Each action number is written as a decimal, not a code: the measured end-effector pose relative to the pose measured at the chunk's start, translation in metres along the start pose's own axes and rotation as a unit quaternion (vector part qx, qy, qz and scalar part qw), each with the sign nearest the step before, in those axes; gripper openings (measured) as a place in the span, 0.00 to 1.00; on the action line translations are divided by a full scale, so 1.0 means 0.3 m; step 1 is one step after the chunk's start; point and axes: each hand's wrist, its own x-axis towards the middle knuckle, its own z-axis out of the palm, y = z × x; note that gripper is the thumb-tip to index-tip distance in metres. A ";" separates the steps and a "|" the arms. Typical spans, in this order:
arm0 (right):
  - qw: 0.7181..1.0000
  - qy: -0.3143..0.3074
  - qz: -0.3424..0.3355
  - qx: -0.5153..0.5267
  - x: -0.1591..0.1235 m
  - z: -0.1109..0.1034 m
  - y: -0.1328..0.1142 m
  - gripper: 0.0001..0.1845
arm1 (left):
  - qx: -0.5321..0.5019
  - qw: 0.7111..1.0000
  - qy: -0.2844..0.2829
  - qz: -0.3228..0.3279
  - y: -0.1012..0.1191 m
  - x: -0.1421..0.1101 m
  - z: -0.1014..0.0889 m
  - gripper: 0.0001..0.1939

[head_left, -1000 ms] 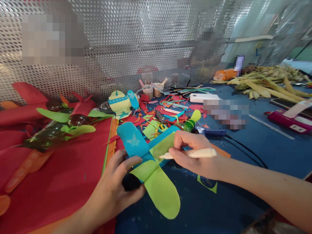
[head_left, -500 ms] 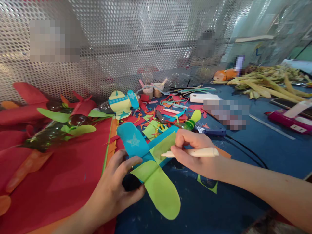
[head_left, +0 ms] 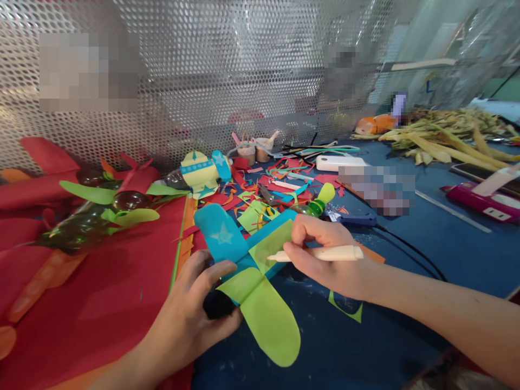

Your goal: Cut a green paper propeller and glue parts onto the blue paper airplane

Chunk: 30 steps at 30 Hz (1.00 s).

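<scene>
A toy airplane [head_left: 270, 246] lies in front of me, covered in blue and green paper over a bottle. One wing is blue [head_left: 220, 233] with a pale star on it; the other is plain green [head_left: 272, 325]. My left hand [head_left: 195, 303] grips its near end, thumb below and fingers above. Between the thumb and fingers of my right hand [head_left: 329, 254] is a cream-coloured marker [head_left: 337, 253], its tip at the green paper of the body. A clear green bottle neck with a green paper blade [head_left: 325, 197] shows at the far end, beyond my right hand.
Red paper sheets [head_left: 122, 292] and several bottle airplanes [head_left: 134, 189] lie at the left. Paper scraps [head_left: 260, 211] spread behind the airplane. A blue tool with a black cord [head_left: 357, 219], a magenta glue gun [head_left: 483, 200] and dried plant leaves [head_left: 450, 135] sit to the right.
Almost nothing differs. The marker tip has shifted very slightly left on the green paper, with both hands keeping their grips.
</scene>
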 end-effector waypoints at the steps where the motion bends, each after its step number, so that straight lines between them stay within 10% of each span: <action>1: 1.000 0.006 0.001 0.000 -0.001 0.000 0.001 0.14 | -0.001 1.000 -0.001 0.000 -0.001 0.000 -0.001 0.20; 30: 1.000 -0.015 0.006 0.011 0.002 0.002 0.009 0.13 | 0.000 1.000 0.001 -0.007 -0.007 -0.007 0.003 0.21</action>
